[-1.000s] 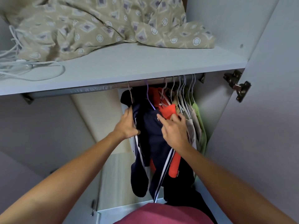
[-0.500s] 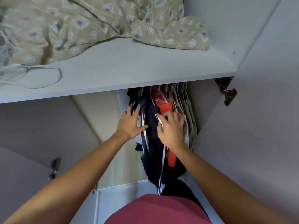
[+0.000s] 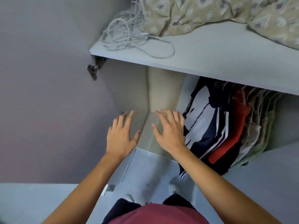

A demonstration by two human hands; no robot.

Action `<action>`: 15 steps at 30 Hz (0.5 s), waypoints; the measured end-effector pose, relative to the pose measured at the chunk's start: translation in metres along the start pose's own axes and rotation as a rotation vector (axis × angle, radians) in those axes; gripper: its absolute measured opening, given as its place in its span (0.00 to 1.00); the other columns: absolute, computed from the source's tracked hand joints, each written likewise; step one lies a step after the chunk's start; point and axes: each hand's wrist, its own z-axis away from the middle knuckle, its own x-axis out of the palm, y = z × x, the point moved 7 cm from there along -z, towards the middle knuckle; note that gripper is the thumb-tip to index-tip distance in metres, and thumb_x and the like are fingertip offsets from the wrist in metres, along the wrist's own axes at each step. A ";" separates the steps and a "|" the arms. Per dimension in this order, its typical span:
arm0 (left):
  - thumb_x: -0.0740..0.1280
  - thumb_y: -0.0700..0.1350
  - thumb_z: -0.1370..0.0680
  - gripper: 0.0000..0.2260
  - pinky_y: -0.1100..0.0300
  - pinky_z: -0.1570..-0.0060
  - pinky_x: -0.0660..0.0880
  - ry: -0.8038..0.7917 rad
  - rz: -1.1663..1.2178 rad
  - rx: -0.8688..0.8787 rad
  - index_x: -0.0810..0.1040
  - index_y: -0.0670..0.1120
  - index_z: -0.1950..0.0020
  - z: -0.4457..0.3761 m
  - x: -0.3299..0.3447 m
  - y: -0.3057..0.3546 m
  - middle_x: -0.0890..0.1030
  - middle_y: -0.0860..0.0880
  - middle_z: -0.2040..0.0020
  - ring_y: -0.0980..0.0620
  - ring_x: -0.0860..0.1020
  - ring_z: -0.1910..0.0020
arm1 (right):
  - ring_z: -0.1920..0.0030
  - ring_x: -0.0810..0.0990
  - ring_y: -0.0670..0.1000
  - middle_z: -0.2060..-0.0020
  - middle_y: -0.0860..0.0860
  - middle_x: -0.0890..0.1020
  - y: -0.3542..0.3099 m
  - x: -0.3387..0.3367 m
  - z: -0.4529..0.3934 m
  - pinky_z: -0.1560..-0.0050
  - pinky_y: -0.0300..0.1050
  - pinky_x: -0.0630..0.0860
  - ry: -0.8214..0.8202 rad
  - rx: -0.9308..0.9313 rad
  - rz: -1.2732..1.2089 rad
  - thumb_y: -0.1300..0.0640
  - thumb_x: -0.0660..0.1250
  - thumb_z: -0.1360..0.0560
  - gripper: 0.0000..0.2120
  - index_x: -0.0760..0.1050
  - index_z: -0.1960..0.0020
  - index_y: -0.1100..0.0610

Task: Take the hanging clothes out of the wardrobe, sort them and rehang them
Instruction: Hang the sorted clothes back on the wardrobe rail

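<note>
1. Left hand [image 3: 121,136]: fingers straight and spread, palm away from the camera, holding nothing. It hovers in front of the bare left part of the wardrobe interior [image 3: 129,88], at about 9 o'clock from the right hand.
2. Right hand [image 3: 169,130]: fingers straight and slightly fanned, nothing gripped. Its outer edge lies just beside the leftmost garment; actual contact cannot be told.
3. Hanging clothes [image 3: 226,126]: bunched at 3 o'clock from the right hand, under the shelf [image 3: 202,62]. In order going right: a navy and white striped garment [image 3: 203,125], a red garment [image 3: 233,131], then pale beige and light green pieces [image 3: 258,130]. Hangers and rail are hidden by the shelf edge.
4. On the shelf: coiled white cable [image 3: 127,33] at 11 o'clock from the clothes, patterned beige fabric [image 3: 210,15] at 12 o'clock.
5. Door hinge [image 3: 94,68] at 11 o'clock from the left hand.
</note>
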 end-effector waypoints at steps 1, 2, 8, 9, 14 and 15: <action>0.67 0.61 0.20 0.37 0.45 0.41 0.77 0.011 -0.013 -0.053 0.58 0.52 0.15 0.018 -0.005 -0.015 0.68 0.49 0.23 0.44 0.68 0.27 | 0.33 0.72 0.55 0.34 0.50 0.76 -0.019 0.009 0.000 0.25 0.59 0.61 -0.031 -0.059 -0.041 0.43 0.65 0.22 0.24 0.75 0.28 0.50; 0.67 0.61 0.20 0.36 0.45 0.41 0.77 0.021 -0.026 -0.114 0.59 0.52 0.15 0.038 -0.009 -0.029 0.69 0.49 0.23 0.44 0.68 0.27 | 0.32 0.72 0.55 0.34 0.50 0.76 -0.037 0.016 0.001 0.24 0.60 0.60 -0.060 -0.117 -0.081 0.43 0.65 0.22 0.24 0.75 0.28 0.50; 0.63 0.62 0.20 0.33 0.46 0.41 0.77 0.154 -0.016 -0.579 0.64 0.52 0.17 0.192 -0.036 -0.085 0.72 0.50 0.26 0.44 0.72 0.30 | 0.30 0.72 0.55 0.32 0.50 0.75 -0.149 0.052 0.057 0.22 0.63 0.56 -0.290 -0.552 -0.292 0.45 0.66 0.22 0.23 0.75 0.29 0.51; 0.63 0.61 0.20 0.32 0.46 0.41 0.77 0.193 -0.019 -0.655 0.64 0.52 0.17 0.221 -0.042 -0.088 0.73 0.51 0.26 0.45 0.73 0.31 | 0.29 0.72 0.55 0.32 0.50 0.75 -0.168 0.056 0.072 0.22 0.63 0.56 -0.335 -0.621 -0.318 0.45 0.66 0.22 0.23 0.75 0.29 0.51; 0.64 0.62 0.20 0.32 0.44 0.42 0.77 0.350 -0.103 -1.054 0.65 0.52 0.18 0.370 -0.073 -0.102 0.73 0.48 0.27 0.44 0.73 0.31 | 0.28 0.70 0.54 0.31 0.49 0.74 -0.262 0.069 0.152 0.22 0.61 0.55 -0.545 -0.923 -0.382 0.44 0.65 0.22 0.24 0.74 0.29 0.50; 0.64 0.62 0.21 0.32 0.43 0.41 0.77 0.377 -0.113 -1.128 0.65 0.53 0.18 0.400 -0.078 -0.104 0.73 0.48 0.27 0.43 0.73 0.31 | 0.28 0.70 0.54 0.32 0.49 0.74 -0.282 0.069 0.169 0.22 0.61 0.55 -0.577 -0.978 -0.394 0.43 0.64 0.22 0.24 0.73 0.29 0.49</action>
